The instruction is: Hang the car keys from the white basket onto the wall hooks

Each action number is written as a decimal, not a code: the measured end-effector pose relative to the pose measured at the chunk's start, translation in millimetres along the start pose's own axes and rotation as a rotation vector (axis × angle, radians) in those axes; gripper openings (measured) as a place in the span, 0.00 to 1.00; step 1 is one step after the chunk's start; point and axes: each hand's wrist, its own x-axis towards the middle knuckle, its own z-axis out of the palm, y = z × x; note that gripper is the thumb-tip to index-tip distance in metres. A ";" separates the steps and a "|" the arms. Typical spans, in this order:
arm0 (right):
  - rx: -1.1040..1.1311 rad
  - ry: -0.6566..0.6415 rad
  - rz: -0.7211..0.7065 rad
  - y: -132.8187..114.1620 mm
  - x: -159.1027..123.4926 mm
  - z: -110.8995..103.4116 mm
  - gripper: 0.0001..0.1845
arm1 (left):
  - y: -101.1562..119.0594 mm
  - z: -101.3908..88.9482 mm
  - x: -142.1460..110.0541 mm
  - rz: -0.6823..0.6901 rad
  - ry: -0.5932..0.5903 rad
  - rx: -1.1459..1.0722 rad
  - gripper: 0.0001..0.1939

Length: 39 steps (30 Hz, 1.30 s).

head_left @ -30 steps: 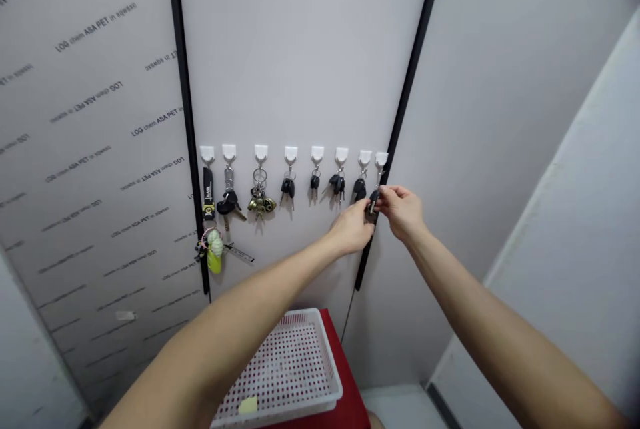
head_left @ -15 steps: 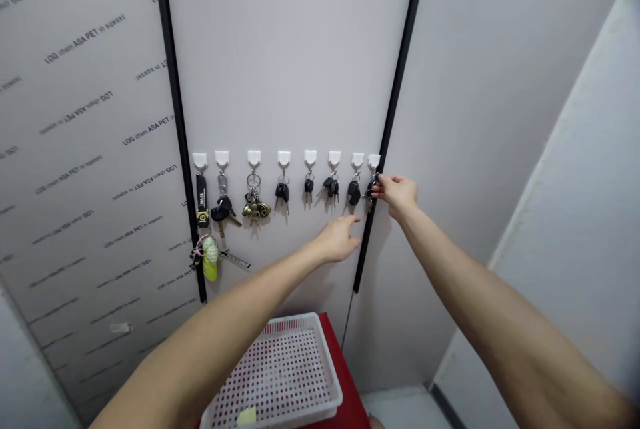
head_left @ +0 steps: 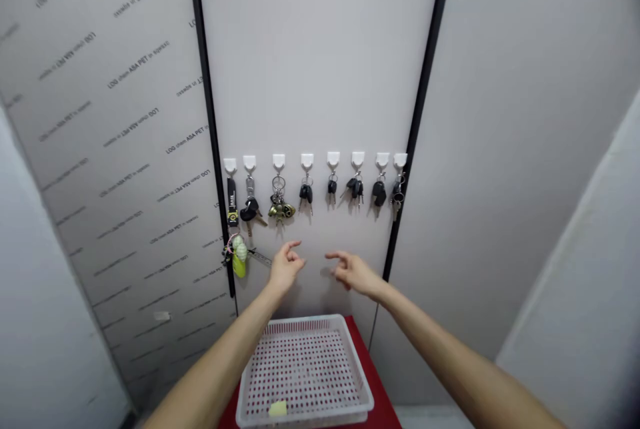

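Note:
My left hand [head_left: 286,267] is open with nothing in it, held in front of the wall below the hanging keys. Facing it, my right hand [head_left: 354,271] is open too, its index finger stretched to the left. Above them is a row of white hooks [head_left: 307,161], each bearing keys. On the far right hook hangs a dark key bunch [head_left: 398,197]. Further left are black-headed keys [head_left: 307,193], a bunch with brass-coloured charms [head_left: 281,207] and a large black-headed key set [head_left: 251,209]. A black strap keychain [head_left: 232,202] with green charms hangs at the far left.
Below my hands a white perforated basket [head_left: 367,392] stands on a red surface [head_left: 383,409]. A small yellow piece [head_left: 278,408] lies in it. Black vertical strips [head_left: 430,59] border the wall panel, and a printed panel [head_left: 125,115] stands at the left.
My right hand has let go of the key bunch on the far right hook and moved down and left. My left hand has moved left and lower. The view has shifted slightly.

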 end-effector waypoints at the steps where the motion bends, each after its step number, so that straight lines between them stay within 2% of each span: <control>1: -0.015 -0.097 -0.017 -7.0 0.5 9.7 0.24 | 0.5 -4.3 -2.8 0.004 0.015 -0.026 0.27; 3: -0.024 -0.148 -0.115 -29.9 2.1 21.1 0.35 | 8.7 -11.7 -8.2 0.060 0.026 -0.064 0.35; 4: -0.007 -0.100 -0.200 -44.4 2.6 23.4 0.38 | 16.0 -15.2 -10.8 0.110 0.026 -0.078 0.37; 7: 0.129 0.132 -0.461 -86.1 2.0 24.3 0.39 | 44.3 -25.0 -17.8 0.277 0.006 -0.113 0.40; 9: 0.207 0.175 -0.553 -102.7 1.2 26.2 0.41 | 60.8 -30.9 -21.8 0.353 -0.014 -0.144 0.40; 11: 0.252 0.154 -0.581 -107.3 1.6 31.0 0.41 | 70.9 -35.2 -25.4 0.387 -0.030 -0.179 0.40; 15: 0.311 0.095 -0.578 -99.3 4.6 42.0 0.41 | 74.7 -36.4 -32.0 0.389 -0.061 -0.244 0.40; 19: 0.331 0.069 -0.552 -95.7 6.0 45.5 0.41 | 68.6 -33.7 -33.5 0.373 -0.108 -0.291 0.39; 21: 0.304 0.068 -0.504 -95.4 8.1 43.6 0.40 | 63.1 -37.0 -28.6 0.343 -0.082 -0.280 0.39; 23: 0.252 0.101 -0.441 -94.4 13.3 39.3 0.38 | 56.2 -45.9 -18.6 0.304 0.021 -0.234 0.37; 27: 0.137 0.261 -0.348 -92.2 33.2 29.4 0.26 | 43.7 -73.6 10.1 0.281 0.453 -0.076 0.29; 29: 0.044 0.312 -0.340 -92.5 45.1 28.5 0.21 | 40.3 -83.9 22.4 0.266 0.578 0.024 0.27; 31: -0.088 0.343 -0.339 -93.1 56.4 32.2 0.21 | 38.5 -87.5 30.3 0.263 0.564 0.131 0.25; 35: -0.296 0.368 -0.324 -90.6 75.3 47.6 0.19 | 37.4 -81.0 35.4 0.291 0.444 0.235 0.25; 39: -0.224 0.322 -0.270 -89.8 88.0 57.0 0.11 | 40.3 -78.0 41.1 0.249 0.370 0.200 0.22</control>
